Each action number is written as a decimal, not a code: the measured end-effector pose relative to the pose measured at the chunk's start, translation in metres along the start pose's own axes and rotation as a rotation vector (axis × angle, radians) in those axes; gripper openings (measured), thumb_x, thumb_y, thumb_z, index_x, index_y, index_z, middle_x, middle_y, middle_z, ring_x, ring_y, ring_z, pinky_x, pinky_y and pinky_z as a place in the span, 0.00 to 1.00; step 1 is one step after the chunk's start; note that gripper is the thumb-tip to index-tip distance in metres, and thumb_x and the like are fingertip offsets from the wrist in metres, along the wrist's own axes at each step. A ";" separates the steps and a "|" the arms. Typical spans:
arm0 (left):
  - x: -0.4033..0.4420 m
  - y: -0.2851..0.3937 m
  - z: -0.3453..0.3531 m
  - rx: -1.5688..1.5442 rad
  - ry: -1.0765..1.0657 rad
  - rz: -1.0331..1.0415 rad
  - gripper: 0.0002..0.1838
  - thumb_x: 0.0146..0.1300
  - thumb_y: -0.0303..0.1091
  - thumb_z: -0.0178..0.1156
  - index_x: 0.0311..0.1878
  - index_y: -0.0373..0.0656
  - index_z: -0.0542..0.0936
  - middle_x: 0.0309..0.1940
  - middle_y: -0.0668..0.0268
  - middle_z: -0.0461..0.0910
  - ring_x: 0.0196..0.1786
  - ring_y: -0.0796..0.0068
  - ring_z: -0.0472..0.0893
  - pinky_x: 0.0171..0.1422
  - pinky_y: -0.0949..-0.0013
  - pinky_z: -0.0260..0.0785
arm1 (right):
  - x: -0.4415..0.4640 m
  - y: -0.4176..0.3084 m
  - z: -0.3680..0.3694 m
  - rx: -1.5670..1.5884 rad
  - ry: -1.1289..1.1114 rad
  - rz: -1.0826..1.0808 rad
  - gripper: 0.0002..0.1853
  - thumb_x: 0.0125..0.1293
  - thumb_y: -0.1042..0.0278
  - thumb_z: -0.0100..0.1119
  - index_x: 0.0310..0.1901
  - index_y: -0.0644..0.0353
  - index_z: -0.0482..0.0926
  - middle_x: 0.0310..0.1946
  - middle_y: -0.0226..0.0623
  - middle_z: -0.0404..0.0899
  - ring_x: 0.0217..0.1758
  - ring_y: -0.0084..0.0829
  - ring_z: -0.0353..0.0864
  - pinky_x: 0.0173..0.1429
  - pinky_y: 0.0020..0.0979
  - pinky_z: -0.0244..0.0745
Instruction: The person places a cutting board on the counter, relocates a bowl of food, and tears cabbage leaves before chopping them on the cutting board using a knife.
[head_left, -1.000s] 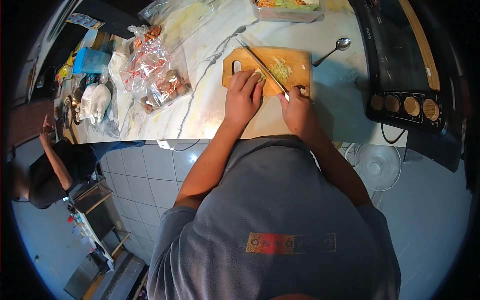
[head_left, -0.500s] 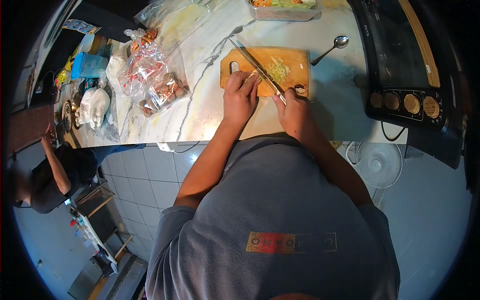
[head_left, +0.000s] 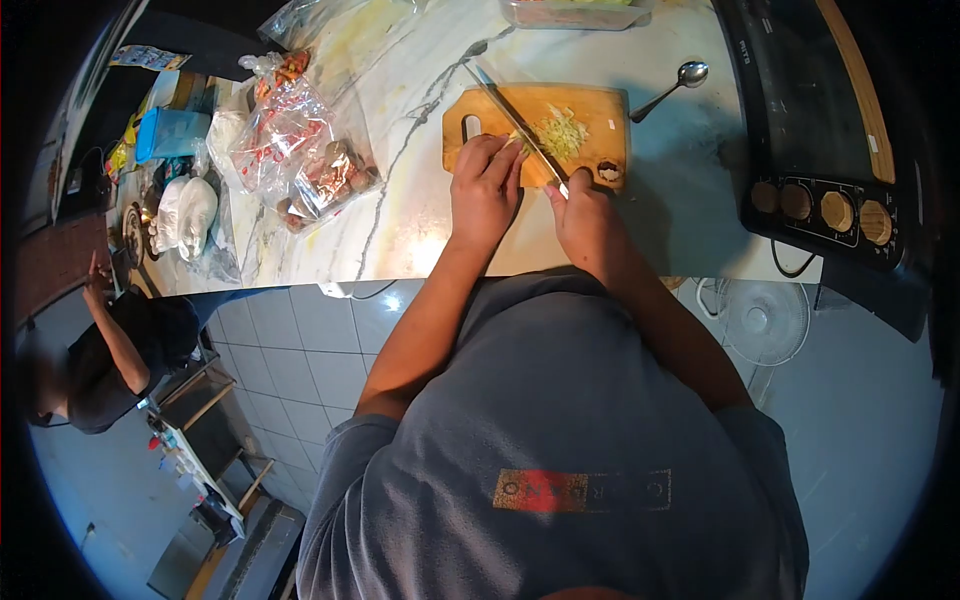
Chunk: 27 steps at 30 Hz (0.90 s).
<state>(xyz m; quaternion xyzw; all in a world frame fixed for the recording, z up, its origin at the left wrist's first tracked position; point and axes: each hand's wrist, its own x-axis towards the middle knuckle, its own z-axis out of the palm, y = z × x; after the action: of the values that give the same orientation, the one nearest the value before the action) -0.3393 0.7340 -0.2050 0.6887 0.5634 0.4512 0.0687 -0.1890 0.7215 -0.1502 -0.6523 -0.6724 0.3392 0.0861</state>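
A wooden cutting board (head_left: 602, 108) lies on the marble-patterned counter, with a handle slot at its left end. My right hand (head_left: 592, 218) is closed around the handle of a long kitchen knife (head_left: 512, 118). The blade points up and left across the board. Left of the blade, my left hand (head_left: 484, 190) has its fingers bent and pressed together on a small pale vegetable piece, mostly hidden by the fingertips. A pile of finely shredded pale yellow-green vegetable (head_left: 562, 133) sits to the right of the blade.
A spoon (head_left: 690, 75) lies right of the board, near a black oven (head_left: 800, 120). A clear plastic container (head_left: 580, 15) is at the top edge. Plastic bags of food (head_left: 300, 130) stand left. Another person (head_left: 115, 350) is at far left; a fan (head_left: 762, 322) is below right.
The view has shifted slightly, so the board and container appear higher. Both hands keep nearly the same positions, with the knife still against the left fingertips.
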 end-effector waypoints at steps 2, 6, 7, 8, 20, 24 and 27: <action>0.000 0.001 0.000 0.012 0.020 0.006 0.10 0.52 0.22 0.67 0.39 0.37 0.84 0.39 0.58 0.80 0.46 0.56 0.79 0.49 0.59 0.73 | 0.005 0.001 0.002 0.009 -0.023 0.020 0.20 0.72 0.55 0.52 0.42 0.69 0.65 0.27 0.62 0.79 0.35 0.61 0.81 0.37 0.52 0.76; 0.001 0.003 0.002 -0.005 0.016 -0.009 0.10 0.52 0.22 0.67 0.39 0.37 0.84 0.39 0.58 0.81 0.46 0.56 0.79 0.50 0.59 0.73 | 0.010 0.005 -0.003 -0.018 -0.067 0.031 0.21 0.72 0.55 0.51 0.43 0.70 0.65 0.30 0.63 0.80 0.38 0.61 0.81 0.42 0.52 0.76; 0.000 0.004 0.001 -0.006 0.009 -0.012 0.10 0.52 0.22 0.67 0.40 0.37 0.84 0.39 0.58 0.81 0.45 0.56 0.79 0.50 0.60 0.73 | 0.008 0.005 -0.004 -0.021 -0.089 0.042 0.21 0.72 0.54 0.51 0.43 0.70 0.65 0.31 0.64 0.80 0.39 0.62 0.81 0.44 0.52 0.76; 0.001 0.003 -0.001 -0.004 0.000 -0.007 0.10 0.53 0.22 0.67 0.40 0.37 0.83 0.39 0.58 0.80 0.45 0.56 0.79 0.50 0.60 0.73 | 0.008 0.006 -0.003 -0.015 -0.085 0.041 0.21 0.72 0.54 0.51 0.43 0.70 0.65 0.31 0.64 0.80 0.39 0.62 0.81 0.44 0.52 0.76; -0.001 0.005 -0.003 0.026 -0.001 0.027 0.10 0.54 0.22 0.65 0.41 0.36 0.82 0.40 0.57 0.80 0.47 0.56 0.79 0.52 0.59 0.72 | 0.000 0.011 -0.011 -0.084 -0.097 0.089 0.21 0.72 0.53 0.50 0.45 0.69 0.67 0.37 0.62 0.80 0.44 0.61 0.80 0.48 0.53 0.74; -0.001 0.006 -0.005 0.028 -0.012 0.031 0.11 0.56 0.22 0.64 0.44 0.36 0.82 0.40 0.57 0.80 0.46 0.56 0.79 0.51 0.59 0.71 | 0.001 0.019 -0.004 -0.048 0.028 -0.046 0.21 0.71 0.51 0.50 0.41 0.67 0.67 0.29 0.62 0.79 0.38 0.62 0.79 0.43 0.55 0.73; -0.002 0.003 -0.003 0.015 0.010 0.027 0.11 0.55 0.22 0.65 0.43 0.37 0.83 0.40 0.57 0.81 0.46 0.56 0.80 0.51 0.60 0.72 | -0.004 0.018 -0.004 -0.014 0.060 -0.084 0.21 0.72 0.51 0.48 0.41 0.66 0.68 0.29 0.62 0.79 0.37 0.63 0.79 0.42 0.56 0.72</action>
<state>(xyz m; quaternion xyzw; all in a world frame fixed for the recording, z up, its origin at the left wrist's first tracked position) -0.3389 0.7302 -0.2026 0.6945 0.5578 0.4512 0.0546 -0.1713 0.7180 -0.1561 -0.6338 -0.6987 0.3110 0.1157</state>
